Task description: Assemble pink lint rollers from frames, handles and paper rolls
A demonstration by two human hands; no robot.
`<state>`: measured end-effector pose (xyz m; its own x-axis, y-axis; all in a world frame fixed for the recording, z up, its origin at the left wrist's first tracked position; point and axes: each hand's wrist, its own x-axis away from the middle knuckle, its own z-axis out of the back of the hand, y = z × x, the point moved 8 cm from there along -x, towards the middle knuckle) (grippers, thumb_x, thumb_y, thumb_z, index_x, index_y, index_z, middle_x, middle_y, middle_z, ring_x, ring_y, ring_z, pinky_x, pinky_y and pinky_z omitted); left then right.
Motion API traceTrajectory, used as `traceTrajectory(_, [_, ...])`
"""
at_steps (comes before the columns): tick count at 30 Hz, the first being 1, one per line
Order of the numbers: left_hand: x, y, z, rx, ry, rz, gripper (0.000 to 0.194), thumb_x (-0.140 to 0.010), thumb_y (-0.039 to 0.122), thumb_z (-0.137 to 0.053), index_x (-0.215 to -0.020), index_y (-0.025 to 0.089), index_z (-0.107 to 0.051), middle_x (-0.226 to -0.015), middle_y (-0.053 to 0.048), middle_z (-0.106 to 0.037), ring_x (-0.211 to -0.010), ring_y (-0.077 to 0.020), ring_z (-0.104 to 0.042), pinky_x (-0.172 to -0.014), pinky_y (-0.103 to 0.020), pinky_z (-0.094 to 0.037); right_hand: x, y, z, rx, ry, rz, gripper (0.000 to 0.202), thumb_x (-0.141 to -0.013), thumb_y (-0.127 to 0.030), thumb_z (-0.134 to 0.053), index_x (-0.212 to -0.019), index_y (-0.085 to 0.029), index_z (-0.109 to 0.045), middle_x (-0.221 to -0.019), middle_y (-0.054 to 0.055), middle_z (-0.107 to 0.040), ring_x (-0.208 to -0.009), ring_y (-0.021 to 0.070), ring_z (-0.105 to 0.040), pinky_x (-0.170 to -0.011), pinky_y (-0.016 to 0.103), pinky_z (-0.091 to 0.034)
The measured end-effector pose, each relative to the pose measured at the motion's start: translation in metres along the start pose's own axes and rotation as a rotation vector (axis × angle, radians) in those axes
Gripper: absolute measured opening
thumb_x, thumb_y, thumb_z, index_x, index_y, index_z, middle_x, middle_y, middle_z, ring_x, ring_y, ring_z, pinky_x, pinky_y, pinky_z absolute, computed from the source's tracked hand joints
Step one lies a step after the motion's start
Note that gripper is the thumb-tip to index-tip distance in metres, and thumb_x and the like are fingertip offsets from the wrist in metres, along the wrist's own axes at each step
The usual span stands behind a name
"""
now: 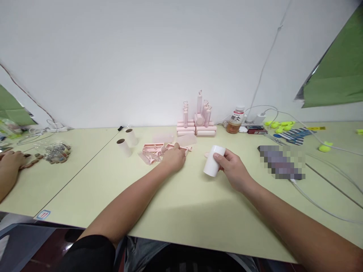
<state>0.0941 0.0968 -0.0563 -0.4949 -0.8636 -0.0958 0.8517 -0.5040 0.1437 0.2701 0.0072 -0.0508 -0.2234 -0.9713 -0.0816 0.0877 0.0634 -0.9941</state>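
In my right hand [234, 170] is a white lint-roller refill roll [213, 161], tilted a little above the table, with the thumb along its side. A small pale pink piece [207, 154] lies behind it. My left hand [173, 158] reaches down into a group of pink plastic parts, its fingers curled at a pink handle shell [184, 150]; the fingertips are partly hidden. Beside that hand lie another open pink shell [153, 147] and some clear-pink small pieces [146, 158]. Two more white rolls with brown cores, a front roll [124, 148] and a rear roll [132, 138], stand upright to the left.
Pink lint rollers [206, 131] are stacked against the wall, several standing upright on top. A drink bottle [235, 120], a phone with cable [280, 162] and yellow-green items [283, 125] are at right. At far left, another person's hand [13, 164] is near bagged small items [58, 152].
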Motion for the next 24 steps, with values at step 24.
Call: traceTrajectory(24, [0.052, 0.032, 0.017, 1.260, -0.064, -0.139, 0.040, -0.089, 0.057, -0.052, -0.091, 0.018, -0.056, -0.074, 0.002, -0.051, -0.060, -0.0090, -0.046, -0.058, -0.023, -0.040, 0.038, 0.002, -0.056, 0.345, -0.543, 0.065, 0.022, -0.081, -0.037, -0.062, -0.090, -0.018, -0.060, -0.080, -0.001, -0.056, -0.070, 0.0150, -0.048, -0.060, 0.026, -0.037])
